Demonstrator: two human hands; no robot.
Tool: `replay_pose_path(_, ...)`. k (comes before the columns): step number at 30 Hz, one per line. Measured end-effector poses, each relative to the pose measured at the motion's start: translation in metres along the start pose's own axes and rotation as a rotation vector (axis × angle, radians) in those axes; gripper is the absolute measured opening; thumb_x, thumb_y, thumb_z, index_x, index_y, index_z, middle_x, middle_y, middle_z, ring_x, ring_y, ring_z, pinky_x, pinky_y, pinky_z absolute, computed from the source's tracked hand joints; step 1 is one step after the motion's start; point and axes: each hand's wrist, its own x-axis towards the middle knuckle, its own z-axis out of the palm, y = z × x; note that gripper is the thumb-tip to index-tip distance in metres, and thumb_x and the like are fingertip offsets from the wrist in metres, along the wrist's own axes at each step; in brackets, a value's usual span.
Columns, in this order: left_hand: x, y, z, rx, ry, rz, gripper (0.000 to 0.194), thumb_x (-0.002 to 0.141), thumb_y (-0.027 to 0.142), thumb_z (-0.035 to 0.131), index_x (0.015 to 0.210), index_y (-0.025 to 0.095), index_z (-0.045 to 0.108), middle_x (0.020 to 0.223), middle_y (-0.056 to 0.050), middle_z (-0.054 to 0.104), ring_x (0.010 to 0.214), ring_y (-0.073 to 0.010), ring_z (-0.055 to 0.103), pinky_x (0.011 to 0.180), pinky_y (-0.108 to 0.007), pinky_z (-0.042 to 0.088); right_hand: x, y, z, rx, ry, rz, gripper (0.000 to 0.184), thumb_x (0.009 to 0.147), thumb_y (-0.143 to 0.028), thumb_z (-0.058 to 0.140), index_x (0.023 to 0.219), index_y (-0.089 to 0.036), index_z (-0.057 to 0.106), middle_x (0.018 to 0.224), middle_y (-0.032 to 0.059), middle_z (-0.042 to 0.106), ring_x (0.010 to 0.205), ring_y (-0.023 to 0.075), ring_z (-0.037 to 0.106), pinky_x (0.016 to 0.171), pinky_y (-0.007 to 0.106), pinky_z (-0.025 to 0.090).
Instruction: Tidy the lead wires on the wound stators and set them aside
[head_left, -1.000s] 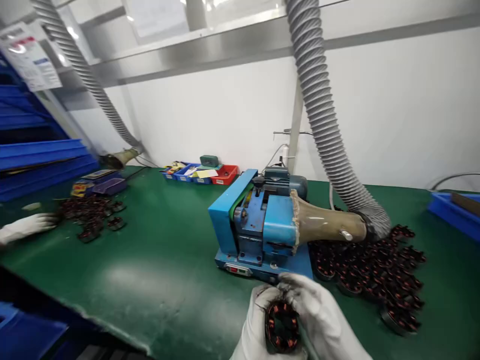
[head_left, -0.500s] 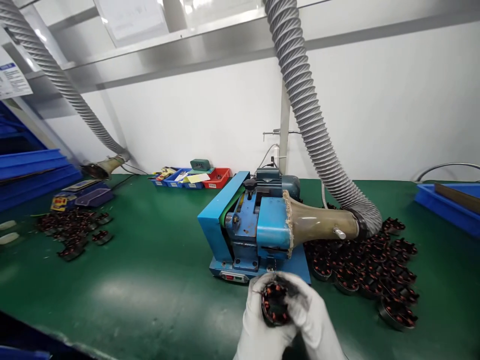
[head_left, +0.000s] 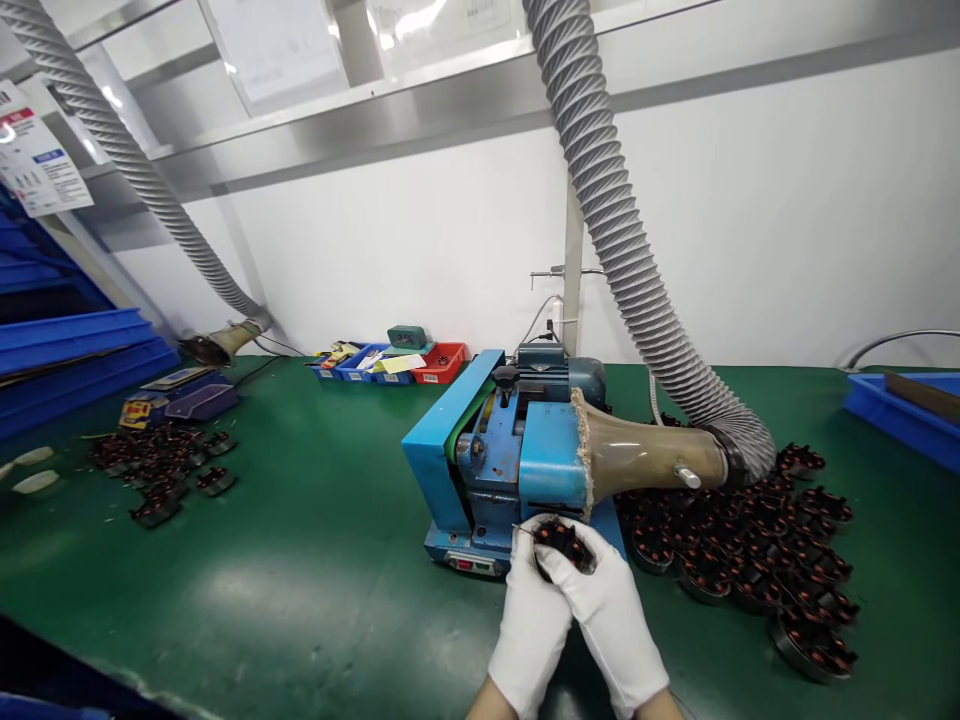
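Both white-gloved hands are closed around one motor stator (head_left: 564, 543), a dark ring with copper windings. My left hand (head_left: 531, 600) grips its left side, and my right hand (head_left: 606, 590) wraps the right side with the thumb across the front. A thin wire end sticks out at the left of the ring. The hands are right at the front of a blue belt-driven machine (head_left: 491, 450), below its blue guard. Whether the stator touches the machine is hidden by the gloves. A translucent funnel (head_left: 652, 455) is fixed to the guard's right side.
Many similar stators (head_left: 750, 540) lie piled right of the machine, and another group (head_left: 161, 455) lies left. A ribbed grey hose (head_left: 615, 200) drops to the funnel. Small parts bins (head_left: 441, 362) stand at the back; blue trays (head_left: 904, 415) are at the right and far left.
Both hands have moved up and forward with the stator, closer to the machine's front. The ring has tipped from facing me to facing more upward. The whole view has shifted slightly.
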Motion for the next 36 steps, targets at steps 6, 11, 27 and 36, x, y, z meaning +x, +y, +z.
replay_pose_path(6,-0.01,0.0,-0.005,-0.011,-0.011,0.0,0.03,0.068,0.012,0.057,0.097,0.019,0.06,0.096,-0.008,0.07,0.091,-0.0204,0.065,0.086,-0.033,0.05,-0.011,0.003,-0.001,-0.039,0.023,0.026,0.035,0.067,-0.039,0.069,0.092,-0.016,0.068,0.095,0.0137,0.073,0.09,0.0314,0.066,0.083,0.043,0.051)
replay_pose_path(11,-0.045,0.003,-0.034,0.062,-0.084,-0.078,0.047,0.058,0.011,0.065,0.103,0.025,0.063,0.107,-0.006,0.067,0.099,-0.0252,0.063,0.09,-0.036,0.048,-0.048,0.012,-0.008,0.143,-0.017,0.074,0.052,0.05,-0.04,0.08,0.096,-0.019,0.069,0.102,0.0132,0.07,0.097,0.034,0.064,0.087,0.041,0.05)
replay_pose_path(27,-0.059,0.035,-0.039,-0.08,-0.217,-0.329,0.068,0.038,-0.002,0.07,0.098,0.025,0.05,0.07,0.006,0.064,0.06,-0.0112,0.06,0.055,-0.02,0.046,-0.061,-0.018,-0.05,0.727,-0.197,0.354,0.033,0.053,-0.044,0.082,0.063,-0.019,0.063,0.043,-0.0055,0.052,0.036,0.0074,0.044,0.038,0.018,0.037)
replay_pose_path(36,-0.043,0.03,-0.029,-0.856,-0.343,-0.84,0.025,0.053,0.038,0.079,0.062,0.018,0.066,0.068,-0.003,0.069,0.065,-0.0169,0.067,0.069,-0.03,0.053,-0.047,-0.032,-0.048,0.275,-0.301,-0.031,0.017,0.054,-0.015,0.08,0.067,-0.025,0.076,0.069,0.001,0.064,0.067,0.0181,0.061,0.063,0.026,0.049)
